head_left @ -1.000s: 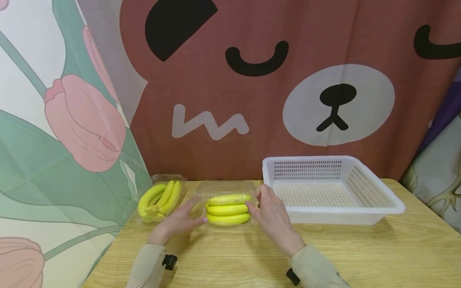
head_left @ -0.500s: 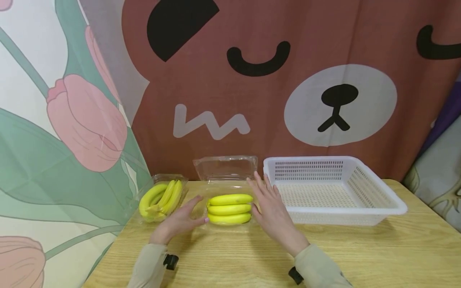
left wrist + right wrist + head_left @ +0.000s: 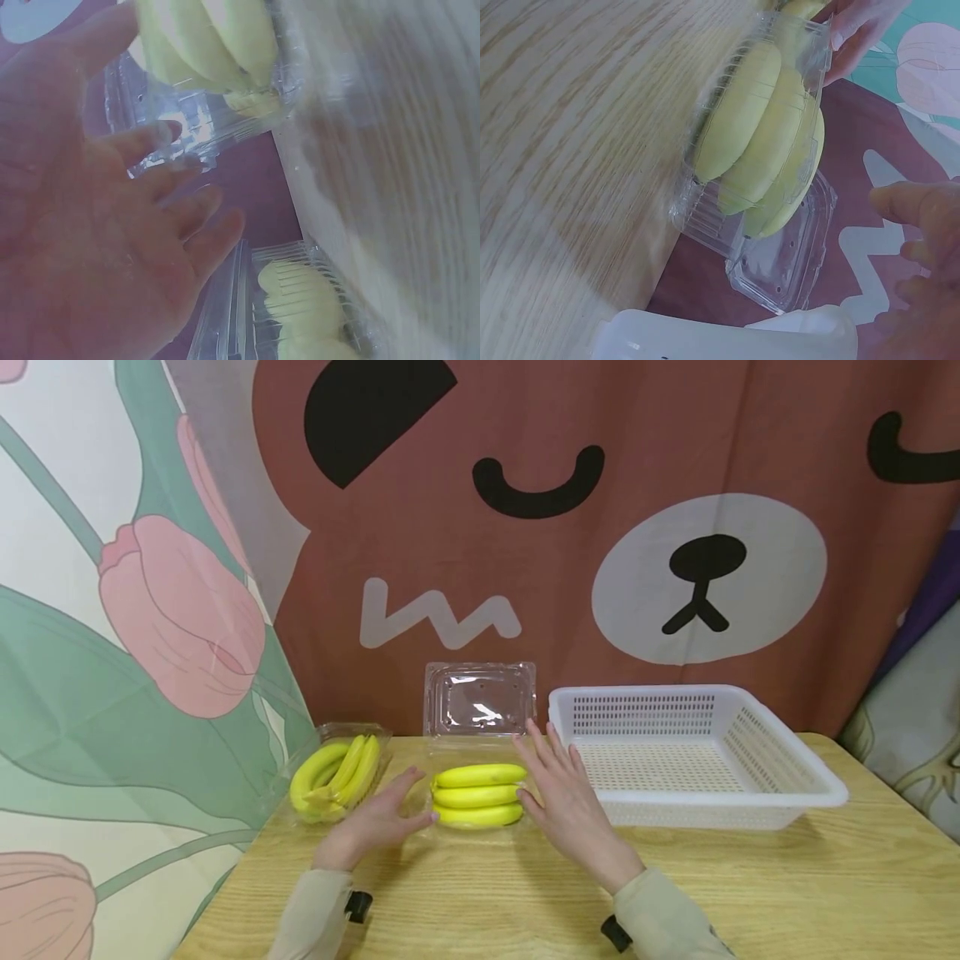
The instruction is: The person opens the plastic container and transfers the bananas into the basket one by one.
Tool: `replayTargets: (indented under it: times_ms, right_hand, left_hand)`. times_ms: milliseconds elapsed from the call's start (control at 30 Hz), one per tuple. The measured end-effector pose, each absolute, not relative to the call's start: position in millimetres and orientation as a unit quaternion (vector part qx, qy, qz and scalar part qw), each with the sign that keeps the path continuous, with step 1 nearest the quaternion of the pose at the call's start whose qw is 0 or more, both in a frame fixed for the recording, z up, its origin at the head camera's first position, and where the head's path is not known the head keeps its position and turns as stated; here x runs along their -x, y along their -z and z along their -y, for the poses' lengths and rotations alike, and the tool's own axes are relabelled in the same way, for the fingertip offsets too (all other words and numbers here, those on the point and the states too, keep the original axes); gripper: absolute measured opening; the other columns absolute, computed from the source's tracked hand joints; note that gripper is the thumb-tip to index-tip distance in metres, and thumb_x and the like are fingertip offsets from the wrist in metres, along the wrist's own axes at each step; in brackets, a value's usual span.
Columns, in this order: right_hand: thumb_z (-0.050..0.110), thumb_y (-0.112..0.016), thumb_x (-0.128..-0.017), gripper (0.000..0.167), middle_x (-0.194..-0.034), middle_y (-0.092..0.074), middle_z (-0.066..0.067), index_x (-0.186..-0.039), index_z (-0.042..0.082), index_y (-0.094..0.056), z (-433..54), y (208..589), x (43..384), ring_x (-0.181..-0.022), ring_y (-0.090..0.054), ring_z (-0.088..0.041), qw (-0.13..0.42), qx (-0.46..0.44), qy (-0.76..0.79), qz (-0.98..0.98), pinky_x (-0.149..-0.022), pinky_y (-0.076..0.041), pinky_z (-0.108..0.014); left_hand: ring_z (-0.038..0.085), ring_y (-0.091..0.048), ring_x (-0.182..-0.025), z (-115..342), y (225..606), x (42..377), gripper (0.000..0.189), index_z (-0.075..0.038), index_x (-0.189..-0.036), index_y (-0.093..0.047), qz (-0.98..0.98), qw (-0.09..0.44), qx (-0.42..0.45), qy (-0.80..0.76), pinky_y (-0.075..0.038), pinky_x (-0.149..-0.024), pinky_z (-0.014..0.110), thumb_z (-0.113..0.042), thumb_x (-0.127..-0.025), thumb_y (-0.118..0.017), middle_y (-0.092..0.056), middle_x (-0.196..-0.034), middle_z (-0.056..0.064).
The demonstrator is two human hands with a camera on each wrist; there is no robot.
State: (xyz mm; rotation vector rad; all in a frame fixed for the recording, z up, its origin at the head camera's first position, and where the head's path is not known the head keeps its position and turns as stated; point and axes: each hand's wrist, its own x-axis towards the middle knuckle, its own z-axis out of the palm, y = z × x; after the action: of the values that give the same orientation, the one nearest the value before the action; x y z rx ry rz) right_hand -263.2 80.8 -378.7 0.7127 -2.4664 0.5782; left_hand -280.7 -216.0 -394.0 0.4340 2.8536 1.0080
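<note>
Three yellow bananas [image 3: 478, 797] lie side by side in a clear plastic clamshell box [image 3: 686, 214] on the table. Its lid [image 3: 480, 702] stands raised at the back, light glinting off it. My left hand [image 3: 375, 822] is at the box's left side, fingers extended, thumb tip right by the lowest banana. In the left wrist view that palm [image 3: 112, 232] shows with its fingers spread. My right hand [image 3: 573, 818] is at the right side, fingers straight and apart, thumb near the banana ends. Neither hand grips anything.
To the left, another clear box [image 3: 378, 731] holds more bananas [image 3: 333, 781]. A white perforated basket [image 3: 697, 802] stands at the right, close beside my right hand. The wooden table [image 3: 465, 902] ends at a printed bear curtain [image 3: 420, 527].
The lid of the middle box has swung up and back, from lying low over the bananas to standing raised. My right hand's fingers have straightened; my left hand has hardly moved.
</note>
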Motion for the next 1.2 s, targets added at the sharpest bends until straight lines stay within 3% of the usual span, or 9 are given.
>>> replayTargets:
  times_ms: [367, 800, 933, 1200]
  right_hand:
    - [0.014, -0.067, -0.094, 0.062, -0.158, -0.026, -0.013, -0.150, 0.010, -0.041, -68, 386, 267, -0.146, -0.018, -0.036, 0.226, -0.277, -0.186, 0.915, -0.114, -0.018, -0.061]
    - [0.008, -0.066, -0.093, 0.054, -0.144, -0.048, -0.015, -0.144, 0.006, -0.048, -43, 388, 285, -0.134, -0.041, -0.036, 0.217, -0.313, -0.192, 0.905, -0.114, -0.024, -0.053]
    - [0.006, -0.069, -0.090, 0.051, -0.137, -0.054, -0.015, -0.139, 0.002, -0.052, -35, 392, 293, -0.128, -0.046, -0.035, 0.205, -0.308, -0.205, 0.906, -0.113, -0.026, -0.055]
    - [-0.005, -0.063, -0.087, 0.053, -0.136, -0.055, -0.015, -0.138, 0.004, -0.053, -25, 402, 303, -0.128, -0.048, -0.036, 0.172, -0.279, -0.207, 0.922, -0.111, -0.026, -0.062]
  left_hand:
    - [0.037, -0.016, -0.146, 203, 401, 282, 0.077, -0.007, -0.153, -0.033, -0.952, 0.001, -0.147, -0.267, -0.021, -0.114, 0.058, -0.052, -0.095, -0.058, -0.015, -0.162, 0.014]
    - [0.036, -0.011, -0.147, 203, 406, 284, 0.088, -0.007, -0.155, -0.028, -0.956, 0.014, -0.136, -0.260, -0.022, -0.113, 0.059, -0.063, -0.092, -0.055, -0.008, -0.163, 0.011]
    - [0.033, -0.009, -0.148, 203, 405, 284, 0.091, -0.009, -0.156, -0.026, -0.959, 0.020, -0.132, -0.250, -0.020, -0.114, 0.057, -0.066, -0.090, -0.054, -0.006, -0.163, 0.009]
    - [0.034, -0.010, -0.147, 202, 404, 283, 0.089, -0.009, -0.155, -0.028, -0.958, 0.020, -0.135, -0.254, -0.019, -0.114, 0.058, -0.064, -0.091, -0.055, -0.007, -0.163, 0.010]
